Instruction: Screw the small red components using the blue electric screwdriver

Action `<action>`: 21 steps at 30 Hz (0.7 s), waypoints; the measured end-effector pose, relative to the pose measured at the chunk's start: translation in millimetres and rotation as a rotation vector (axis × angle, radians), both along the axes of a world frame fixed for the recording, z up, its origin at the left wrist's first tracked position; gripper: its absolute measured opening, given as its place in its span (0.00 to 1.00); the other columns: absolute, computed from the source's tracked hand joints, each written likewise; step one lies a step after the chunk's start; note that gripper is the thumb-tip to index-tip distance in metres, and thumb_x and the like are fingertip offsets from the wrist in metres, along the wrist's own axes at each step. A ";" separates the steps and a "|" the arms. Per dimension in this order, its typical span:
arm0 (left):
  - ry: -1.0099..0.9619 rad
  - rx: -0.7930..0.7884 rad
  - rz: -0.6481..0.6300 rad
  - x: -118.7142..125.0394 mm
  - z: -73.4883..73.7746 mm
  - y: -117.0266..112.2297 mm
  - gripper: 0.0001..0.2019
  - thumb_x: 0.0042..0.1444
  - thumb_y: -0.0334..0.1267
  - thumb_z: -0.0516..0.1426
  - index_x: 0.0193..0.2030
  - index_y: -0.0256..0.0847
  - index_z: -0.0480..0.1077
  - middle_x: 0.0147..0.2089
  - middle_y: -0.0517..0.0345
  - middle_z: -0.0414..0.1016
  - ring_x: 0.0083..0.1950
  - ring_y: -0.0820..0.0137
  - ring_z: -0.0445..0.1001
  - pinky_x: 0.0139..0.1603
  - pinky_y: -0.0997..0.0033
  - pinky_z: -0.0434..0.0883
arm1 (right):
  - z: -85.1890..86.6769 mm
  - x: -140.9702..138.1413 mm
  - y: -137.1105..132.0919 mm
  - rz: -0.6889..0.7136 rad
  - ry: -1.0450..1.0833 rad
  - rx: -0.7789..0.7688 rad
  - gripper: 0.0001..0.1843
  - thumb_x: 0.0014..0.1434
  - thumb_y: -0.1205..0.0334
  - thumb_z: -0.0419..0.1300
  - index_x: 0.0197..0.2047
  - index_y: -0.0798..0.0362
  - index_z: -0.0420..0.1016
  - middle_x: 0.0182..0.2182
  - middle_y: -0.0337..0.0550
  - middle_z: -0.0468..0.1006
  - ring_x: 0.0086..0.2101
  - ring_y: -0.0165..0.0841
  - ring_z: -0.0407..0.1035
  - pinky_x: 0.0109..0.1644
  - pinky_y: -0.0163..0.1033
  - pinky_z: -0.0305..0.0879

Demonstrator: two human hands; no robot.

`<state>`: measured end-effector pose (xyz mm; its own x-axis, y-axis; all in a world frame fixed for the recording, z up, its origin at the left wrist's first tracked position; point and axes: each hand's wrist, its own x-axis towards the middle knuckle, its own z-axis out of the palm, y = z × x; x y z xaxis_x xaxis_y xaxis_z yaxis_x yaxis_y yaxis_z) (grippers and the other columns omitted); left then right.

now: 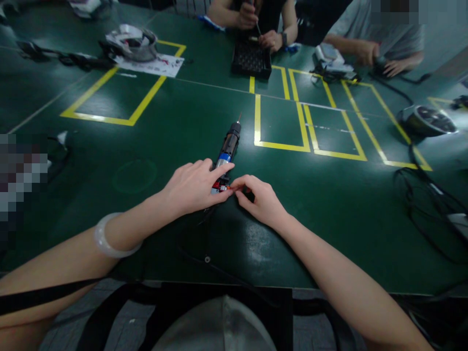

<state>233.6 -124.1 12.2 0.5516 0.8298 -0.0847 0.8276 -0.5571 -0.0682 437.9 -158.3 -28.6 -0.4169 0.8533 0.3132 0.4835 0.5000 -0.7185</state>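
Observation:
On the green table an electric screwdriver lies with its thin bit pointing away from me. Its casing is off, so a black front section, a blue band and a silvery motor body show, with small red and orange parts at the near end. My left hand is closed over that near end, index finger across the body and thumb below it. From the right, my right hand pinches at the edge of the red and orange parts. What lies between its fingertips is too small to make out.
Yellow tape rectangles mark the table. A black tray sits at the far side, before a person's hands holding a tool. Another person's hands are at the far right. Black cables lie right; a silver, round-edged object stands far left.

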 end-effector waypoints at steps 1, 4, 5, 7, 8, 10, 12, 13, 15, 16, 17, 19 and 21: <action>0.001 0.007 -0.003 0.1 0.2 0.1 0.34 0.66 0.63 0.44 0.74 0.51 0.56 0.50 0.43 0.70 0.46 0.53 0.75 0.42 0.61 0.68 | 0.7 1.2 -0.7 -0.001 0.003 -0.005 0.08 0.62 0.71 0.55 0.43 0.50 0.71 0.38 0.42 0.78 0.39 0.33 0.72 0.45 0.39 0.69; 0.021 0.020 -0.012 -1.3 0.7 3.3 0.34 0.65 0.62 0.47 0.73 0.51 0.58 0.50 0.43 0.70 0.48 0.52 0.73 0.43 0.60 0.68 | 1.5 6.3 -1.8 -0.014 0.018 -0.014 0.08 0.63 0.71 0.55 0.44 0.50 0.70 0.38 0.42 0.79 0.38 0.32 0.72 0.45 0.38 0.68; 0.030 0.023 -0.007 -2.7 0.9 5.6 0.34 0.64 0.63 0.47 0.73 0.52 0.58 0.49 0.43 0.70 0.48 0.51 0.73 0.44 0.60 0.68 | 1.2 8.4 -1.7 -0.024 0.025 -0.015 0.08 0.63 0.71 0.55 0.44 0.50 0.71 0.38 0.42 0.79 0.38 0.32 0.72 0.44 0.38 0.68; 0.048 0.031 0.021 -7.7 1.6 12.7 0.34 0.64 0.64 0.47 0.72 0.53 0.58 0.49 0.44 0.69 0.48 0.51 0.72 0.44 0.59 0.68 | -0.2 12.6 -0.7 -0.047 0.038 -0.014 0.09 0.63 0.71 0.56 0.44 0.51 0.71 0.38 0.42 0.79 0.38 0.32 0.73 0.44 0.37 0.68; 0.056 0.033 0.042 -11.5 2.3 17.4 0.34 0.63 0.64 0.47 0.72 0.53 0.58 0.49 0.44 0.69 0.48 0.51 0.72 0.45 0.58 0.68 | -1.0 14.4 0.1 -0.057 0.044 -0.011 0.09 0.63 0.72 0.56 0.44 0.51 0.71 0.38 0.42 0.79 0.38 0.31 0.73 0.44 0.37 0.68; 0.068 0.028 0.088 -21.8 5.1 28.4 0.35 0.63 0.64 0.46 0.73 0.53 0.57 0.49 0.44 0.69 0.49 0.51 0.71 0.46 0.57 0.67 | -2.3 17.2 1.7 -0.072 0.052 -0.008 0.08 0.63 0.71 0.56 0.44 0.52 0.72 0.38 0.42 0.78 0.38 0.31 0.73 0.44 0.37 0.68; 0.069 0.006 0.129 -36.2 9.0 41.0 0.35 0.65 0.64 0.45 0.74 0.52 0.56 0.48 0.44 0.68 0.49 0.52 0.71 0.47 0.57 0.67 | -2.6 18.5 2.8 -0.083 0.048 -0.011 0.08 0.63 0.71 0.56 0.44 0.51 0.72 0.38 0.42 0.79 0.37 0.31 0.73 0.44 0.38 0.68; 0.066 -0.008 0.152 -44.9 10.8 47.7 0.35 0.65 0.64 0.44 0.74 0.53 0.55 0.49 0.45 0.68 0.49 0.53 0.71 0.48 0.56 0.67 | -2.4 18.6 3.1 -0.089 0.043 -0.015 0.08 0.63 0.71 0.56 0.43 0.51 0.72 0.38 0.42 0.79 0.37 0.32 0.73 0.44 0.38 0.68; 0.061 -0.024 0.214 -65.4 12.9 61.5 0.35 0.66 0.65 0.42 0.75 0.54 0.54 0.49 0.46 0.67 0.48 0.55 0.70 0.49 0.55 0.67 | -1.6 18.5 3.2 -0.096 0.033 -0.022 0.07 0.63 0.70 0.56 0.43 0.51 0.72 0.37 0.41 0.79 0.37 0.32 0.73 0.44 0.38 0.68; 0.071 -0.039 0.237 -77.1 12.7 68.6 0.36 0.66 0.65 0.41 0.76 0.55 0.52 0.50 0.46 0.66 0.47 0.55 0.70 0.48 0.55 0.68 | -1.2 18.3 3.1 -0.098 0.030 -0.024 0.07 0.63 0.70 0.56 0.42 0.51 0.72 0.37 0.41 0.79 0.37 0.32 0.73 0.43 0.38 0.68; 0.087 -0.033 0.266 -89.6 11.6 75.9 0.36 0.66 0.66 0.40 0.76 0.55 0.52 0.50 0.45 0.67 0.46 0.55 0.69 0.47 0.55 0.68 | -0.8 18.1 3.0 -0.097 0.028 -0.025 0.07 0.63 0.70 0.56 0.42 0.51 0.72 0.37 0.42 0.79 0.37 0.32 0.72 0.43 0.38 0.67; 0.133 -0.013 0.296 -116.8 6.9 90.6 0.37 0.66 0.67 0.39 0.76 0.55 0.50 0.48 0.45 0.67 0.44 0.57 0.68 0.44 0.59 0.69 | -0.5 17.9 2.9 -0.090 0.027 -0.025 0.07 0.63 0.69 0.56 0.42 0.51 0.73 0.37 0.42 0.79 0.37 0.32 0.72 0.43 0.38 0.67; 0.120 0.048 0.281 -145.5 0.5 105.0 0.37 0.66 0.67 0.38 0.76 0.54 0.53 0.44 0.47 0.67 0.41 0.61 0.67 0.43 0.63 0.68 | -0.6 17.9 3.0 -0.086 0.022 -0.028 0.07 0.63 0.69 0.56 0.43 0.51 0.73 0.37 0.42 0.79 0.37 0.32 0.72 0.43 0.38 0.67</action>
<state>88.1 -19.1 12.7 0.2883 0.9530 -0.0927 0.9333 -0.3013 -0.1952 455.8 -155.3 -29.2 -0.3346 0.8943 0.2970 0.5076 0.4366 -0.7428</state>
